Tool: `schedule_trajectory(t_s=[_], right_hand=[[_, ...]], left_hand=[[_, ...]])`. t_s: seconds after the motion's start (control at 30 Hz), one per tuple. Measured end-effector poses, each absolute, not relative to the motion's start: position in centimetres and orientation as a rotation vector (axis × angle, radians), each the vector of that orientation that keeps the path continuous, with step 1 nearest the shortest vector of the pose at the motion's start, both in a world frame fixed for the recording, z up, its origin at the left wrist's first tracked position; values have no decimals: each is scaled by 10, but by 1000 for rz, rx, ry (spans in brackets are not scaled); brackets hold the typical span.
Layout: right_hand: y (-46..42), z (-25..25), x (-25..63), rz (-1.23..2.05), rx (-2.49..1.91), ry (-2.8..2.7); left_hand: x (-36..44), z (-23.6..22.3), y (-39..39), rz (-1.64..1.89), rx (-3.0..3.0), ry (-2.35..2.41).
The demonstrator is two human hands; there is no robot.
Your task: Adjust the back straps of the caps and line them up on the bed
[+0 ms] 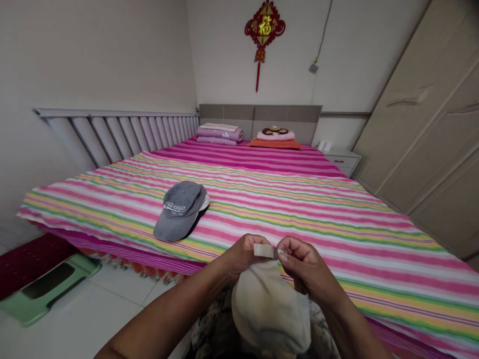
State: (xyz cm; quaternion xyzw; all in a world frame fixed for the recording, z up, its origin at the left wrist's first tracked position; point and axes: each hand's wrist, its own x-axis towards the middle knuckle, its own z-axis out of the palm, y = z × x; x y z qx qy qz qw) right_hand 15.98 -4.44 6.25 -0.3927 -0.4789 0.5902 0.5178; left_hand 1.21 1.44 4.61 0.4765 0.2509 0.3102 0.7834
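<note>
Head view: 2 bare hands are near each other at the near edge of the bed [318, 214], both clamped on the same small strap [264, 251]. The left hand [245, 257] grips its left end, with the fingers curled, and the right hand [305, 264] pinches the other end between thumb and fingers. Just below the hands hangs a cream cap [271, 309], its rounded crown toward the person's lap; the strap is at its upper edge, between the 2 hands. Ahead and to the left of the left hand, well apart from it, a gray cap [181, 207] with white lettering lies on the striped sheet, bill pointing nearer and leftward, with a pale edge showing at its right side. Far ahead of the hands, against the headboard [258, 117], are 2 piles: purple folded bedding [219, 134] on the left, and pink bedding [284, 135] on an orange pillow [275, 144] on the right. A red wall hanging [265, 37] is above them. Beyond the right hand, far ahead, is a white nightstand [342, 162]. Low and far to the left of the left hand, a green stool [32, 311] is on the floor.
</note>
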Motion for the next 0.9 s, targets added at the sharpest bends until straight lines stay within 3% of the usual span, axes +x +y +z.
schedule_trajectory(t_s=[0.3, 0.53, 0.67, 0.9], right_hand=[[-24, 52, 183, 1381, -707, -652], [-31, 11, 143, 1969, -648, -858], [-26, 10, 121, 1916, -618, -740], [11, 19, 94, 1787, -725, -543]], left_hand=[[-10, 57, 26, 961, 826, 501], [-31, 61, 34, 1052, 685, 617], [-67, 58, 48, 970, 556, 681], [-128, -15, 18, 968, 540, 428]])
